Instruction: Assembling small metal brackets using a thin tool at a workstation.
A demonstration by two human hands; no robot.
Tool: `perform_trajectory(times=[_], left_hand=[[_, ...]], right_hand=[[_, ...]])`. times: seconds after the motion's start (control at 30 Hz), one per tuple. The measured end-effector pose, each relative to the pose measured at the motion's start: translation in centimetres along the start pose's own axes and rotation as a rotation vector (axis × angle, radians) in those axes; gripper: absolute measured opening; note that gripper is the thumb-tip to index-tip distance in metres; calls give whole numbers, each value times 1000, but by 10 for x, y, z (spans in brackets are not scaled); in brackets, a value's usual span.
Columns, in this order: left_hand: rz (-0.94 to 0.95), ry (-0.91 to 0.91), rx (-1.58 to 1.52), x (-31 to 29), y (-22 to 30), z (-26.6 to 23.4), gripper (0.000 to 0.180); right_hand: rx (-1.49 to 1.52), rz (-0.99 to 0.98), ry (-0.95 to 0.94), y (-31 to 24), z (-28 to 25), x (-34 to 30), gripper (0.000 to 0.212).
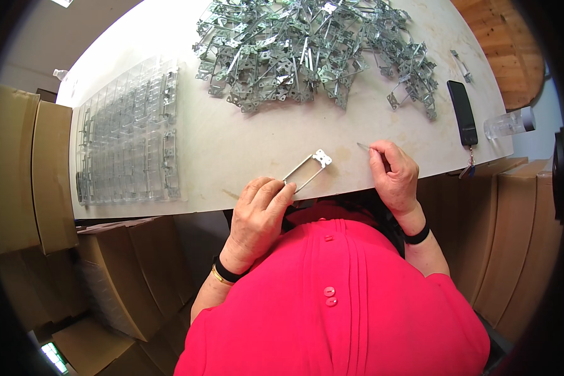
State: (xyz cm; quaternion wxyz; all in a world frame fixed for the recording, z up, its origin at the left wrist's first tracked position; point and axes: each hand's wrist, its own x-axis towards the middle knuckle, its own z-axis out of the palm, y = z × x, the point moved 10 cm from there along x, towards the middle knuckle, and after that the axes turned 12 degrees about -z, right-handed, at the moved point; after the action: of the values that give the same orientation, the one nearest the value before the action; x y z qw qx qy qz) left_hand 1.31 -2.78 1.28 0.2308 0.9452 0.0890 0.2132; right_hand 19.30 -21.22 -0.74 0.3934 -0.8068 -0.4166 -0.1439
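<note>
My left hand (261,210) is closed on the near end of a metal bracket frame (321,159), two thin parallel rods joined by a small punched plate at the far end. The frame lies low over the table's front edge, pointing away and to the right. To its right, my right hand (395,175) pinches a thin pointed tool or piece of metal (363,146) between thumb and forefinger; most of it is hidden in the fingers, so its kind does not show. Its tip is apart from the frame.
A large heap of similar metal brackets (282,56) covers the table's far middle. Stacked clear plastic trays (128,135) holding metal parts stand left. A black phone (462,113), a clear bottle (511,124) and one loose bracket (461,66) lie right. Cardboard boxes (50,169) flank the table (244,138).
</note>
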Motion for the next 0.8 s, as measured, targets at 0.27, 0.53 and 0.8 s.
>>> perform_trajectory(times=[0.27, 0.53, 0.8], left_hand=[[-57, 81, -15, 5, -16, 0, 37], [-118, 122, -83, 14, -28, 8, 39], [-201, 163, -244, 14, -44, 9, 33]], right_hand=[[-19, 21, -33, -6, -3, -1, 12], [-33, -14, -90, -15, 4, 1, 13], [111, -86, -54, -50, 21, 20, 17]])
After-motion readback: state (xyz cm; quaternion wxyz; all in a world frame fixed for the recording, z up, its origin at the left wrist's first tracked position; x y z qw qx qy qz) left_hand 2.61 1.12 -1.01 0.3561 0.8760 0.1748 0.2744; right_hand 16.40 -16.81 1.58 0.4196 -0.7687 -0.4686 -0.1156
